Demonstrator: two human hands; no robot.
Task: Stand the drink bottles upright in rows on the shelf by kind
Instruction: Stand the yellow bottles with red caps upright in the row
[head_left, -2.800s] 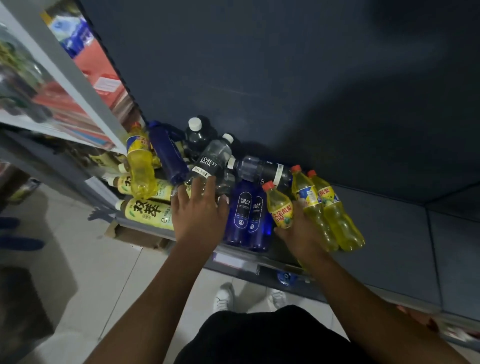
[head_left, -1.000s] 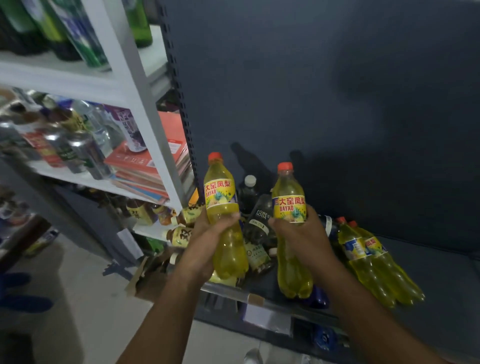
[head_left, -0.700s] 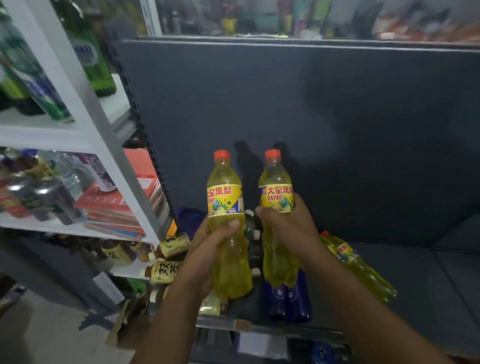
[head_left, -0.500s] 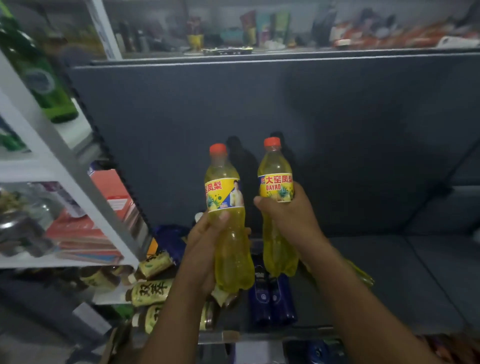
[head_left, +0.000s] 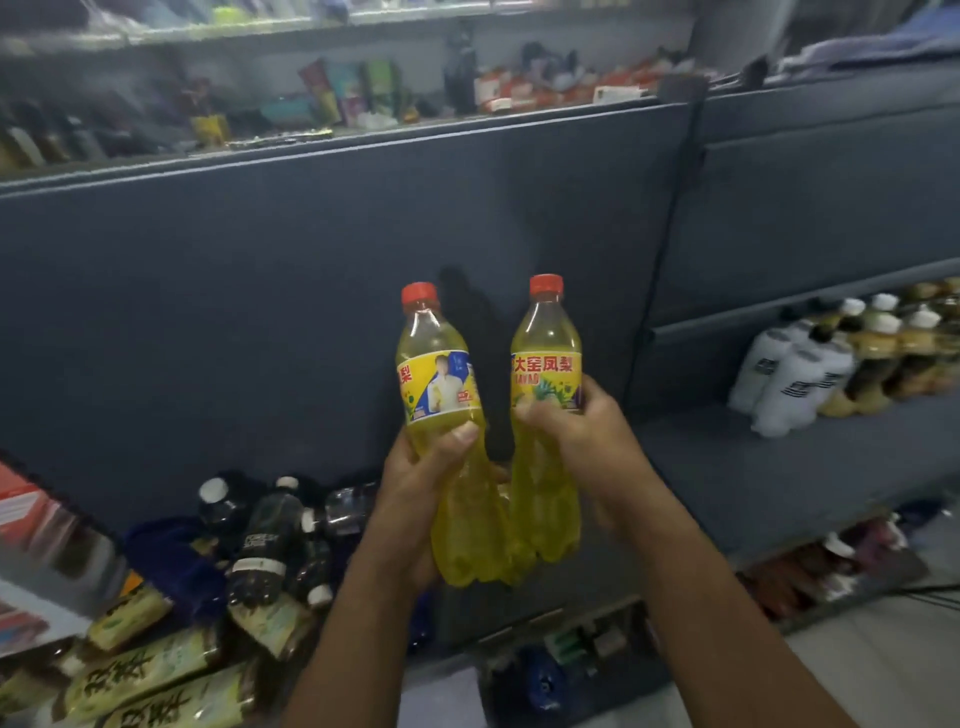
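Facing a tall slate-blue back panel (head_left: 260, 312), flat and matte, we find it fills most of the view. A blurred top ledge (head_left: 363, 130) above it carries mixed packets that we cannot read. To the right, a shelf (head_left: 779, 483) of the same dull blue holds upright rows: white bottles (head_left: 784, 384) with a dark band of print too small to read, and pale yellowish bottles (head_left: 878, 358) with white caps beside them.

Low on the left, toppled drinks lie heaped. There are green-labelled bottles (head_left: 135, 670) on their sides with bold black Chinese characters, deep blue bottles (head_left: 171, 561), and a dark bottle (head_left: 265, 540) of clear plastic whose label reads FOREST over a smaller blurred word.

In the air in front of the panel we hold 2 slim, waisted plastic bottles of yellow drink. Both are upright with red screw caps, their bases meeting and their necks leaning slightly apart. Our left hand (head_left: 415, 488) has its fingers wrapped round the waist of the left bottle (head_left: 441, 384), whose yellow and blue label shows a pictured person and the character 梨. Our right hand (head_left: 576, 431) has its fingers curled round the right bottle (head_left: 545, 364) at the lower edge of its label. That label reads 大窑凤梨 in red on yellow, above a pineapple picture.
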